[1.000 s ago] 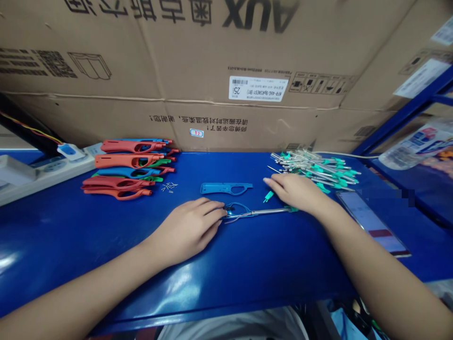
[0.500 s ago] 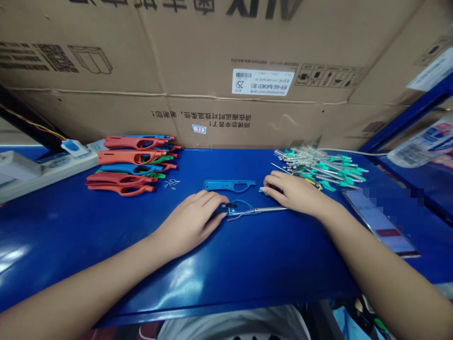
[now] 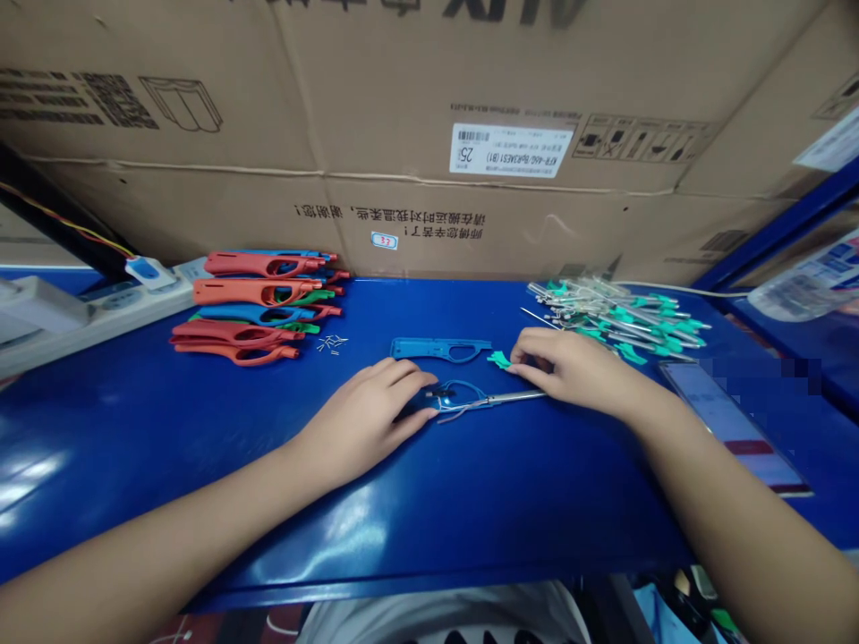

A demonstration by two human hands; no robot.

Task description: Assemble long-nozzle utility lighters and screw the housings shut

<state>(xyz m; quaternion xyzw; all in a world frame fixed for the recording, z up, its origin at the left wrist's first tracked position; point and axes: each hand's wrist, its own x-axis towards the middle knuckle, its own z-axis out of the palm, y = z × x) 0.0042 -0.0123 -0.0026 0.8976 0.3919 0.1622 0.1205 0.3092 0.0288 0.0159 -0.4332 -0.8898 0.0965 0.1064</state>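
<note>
My left hand (image 3: 376, 416) is closed on the handle end of a blue lighter half (image 3: 463, 394), which carries a metal tube (image 3: 516, 396), thin wires and a dark part. Between the thumb and fingertips of my right hand (image 3: 564, 367) is a small green piece (image 3: 498, 360), above the tube. A second blue shell half (image 3: 439, 350) lies just behind the one in my left hand. Part of the held half is hidden under my left fingers.
Stacked red, blue and green shells (image 3: 234, 340) lie at the left by small screws (image 3: 332, 343) and a power strip (image 3: 107, 309). Metal tubes with green parts (image 3: 624, 317) are piled right, near a phone (image 3: 738, 429). A cardboard box (image 3: 403, 107) stands behind.
The green piece at my right fingertips now shows clearly, and that hand sits slightly farther right. The whole view has shifted a little.
</note>
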